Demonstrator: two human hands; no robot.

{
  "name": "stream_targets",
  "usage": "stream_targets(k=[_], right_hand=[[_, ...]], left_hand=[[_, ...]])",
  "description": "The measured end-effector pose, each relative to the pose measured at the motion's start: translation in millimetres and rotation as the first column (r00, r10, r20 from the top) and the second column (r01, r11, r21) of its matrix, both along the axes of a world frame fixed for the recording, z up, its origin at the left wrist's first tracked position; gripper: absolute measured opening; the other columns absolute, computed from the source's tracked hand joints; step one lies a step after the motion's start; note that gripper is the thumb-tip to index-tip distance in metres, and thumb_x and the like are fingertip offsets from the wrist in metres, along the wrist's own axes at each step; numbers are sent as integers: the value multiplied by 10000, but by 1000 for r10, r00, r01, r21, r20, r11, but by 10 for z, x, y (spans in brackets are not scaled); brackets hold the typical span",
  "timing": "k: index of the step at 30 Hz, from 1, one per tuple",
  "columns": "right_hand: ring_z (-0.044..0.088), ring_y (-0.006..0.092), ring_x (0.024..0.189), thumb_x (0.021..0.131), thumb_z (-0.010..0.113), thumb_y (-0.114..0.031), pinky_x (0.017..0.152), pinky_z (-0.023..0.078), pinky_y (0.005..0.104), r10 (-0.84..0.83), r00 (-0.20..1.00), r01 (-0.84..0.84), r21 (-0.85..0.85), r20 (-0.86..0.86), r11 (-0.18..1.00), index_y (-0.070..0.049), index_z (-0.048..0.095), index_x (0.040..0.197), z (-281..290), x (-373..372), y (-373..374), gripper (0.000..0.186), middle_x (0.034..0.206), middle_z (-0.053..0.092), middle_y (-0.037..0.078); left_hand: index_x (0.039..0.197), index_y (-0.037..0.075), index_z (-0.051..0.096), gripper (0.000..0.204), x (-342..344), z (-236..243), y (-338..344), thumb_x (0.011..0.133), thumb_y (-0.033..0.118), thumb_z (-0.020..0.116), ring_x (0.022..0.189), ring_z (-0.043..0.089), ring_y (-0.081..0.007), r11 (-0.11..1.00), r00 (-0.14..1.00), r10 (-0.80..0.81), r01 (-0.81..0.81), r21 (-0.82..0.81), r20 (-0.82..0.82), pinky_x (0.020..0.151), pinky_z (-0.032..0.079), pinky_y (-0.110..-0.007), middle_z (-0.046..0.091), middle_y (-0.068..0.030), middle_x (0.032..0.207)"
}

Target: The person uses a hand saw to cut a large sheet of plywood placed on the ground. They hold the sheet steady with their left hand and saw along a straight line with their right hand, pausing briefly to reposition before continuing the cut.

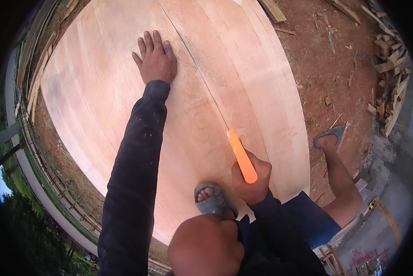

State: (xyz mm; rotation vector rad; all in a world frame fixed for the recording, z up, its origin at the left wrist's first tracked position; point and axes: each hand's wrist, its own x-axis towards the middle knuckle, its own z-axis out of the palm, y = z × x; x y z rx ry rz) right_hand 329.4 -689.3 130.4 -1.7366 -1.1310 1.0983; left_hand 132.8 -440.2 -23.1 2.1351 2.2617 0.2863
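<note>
A large sheet of plywood (123, 133) lies beneath me, bowed by the lens. My left hand (156, 62) rests flat on its far part with the fingers spread. In my right hand (257, 188) is the orange handle of what looks like a handsaw (242, 158), gripped with the fingers wrapped round it. A thin dark line runs from the handle's front away across the sheet, left of my right hand and right of my left. It may be the blade edge-on or a cut; I cannot tell where one ends.
My left foot in a grey sandal (213, 200) stands on the sheet's near part, below my bent knee. My other sandal (328, 134) is on reddish dirt (321, 55) to the right. Wood scraps (392, 78) are piled at the far right. Bamboo poles (36, 138) lie along the left.
</note>
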Motion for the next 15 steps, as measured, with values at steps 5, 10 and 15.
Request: stream_targets(k=[5, 10, 15], right_hand=[[642, 141, 586, 778, 580, 83, 551, 496, 278, 70, 979, -67, -22, 193, 998, 105, 686, 1028, 509, 195, -615, 272, 670, 635, 125], [537, 251, 480, 803, 608, -9, 521, 438, 358, 19, 997, -24, 76, 73, 997, 86, 608, 780, -471, -371, 1352, 98, 566, 523, 195], [503, 277, 480, 801, 627, -40, 529, 442, 376, -18, 993, 3, 129, 116, 992, 72, 563, 726, -587, -499, 1640, 149, 571, 528, 209]], left_hand=[[1553, 126, 320, 557, 34, 18, 22, 1067, 396, 286, 1526, 171, -314, 1000, 1000, 22, -22, 13, 10, 1223, 118, -555, 248, -116, 1638], [1544, 117, 337, 560, 64, 38, 57, 1064, 403, 299, 1523, 185, -312, 1000, 1000, 20, -20, -1, 21, 1219, 123, -556, 262, -116, 1633], [1539, 118, 350, 555, 58, 38, 99, 1065, 402, 301, 1519, 200, -310, 999, 1000, 1, -2, 38, 22, 1220, 126, -554, 278, -111, 1628]])
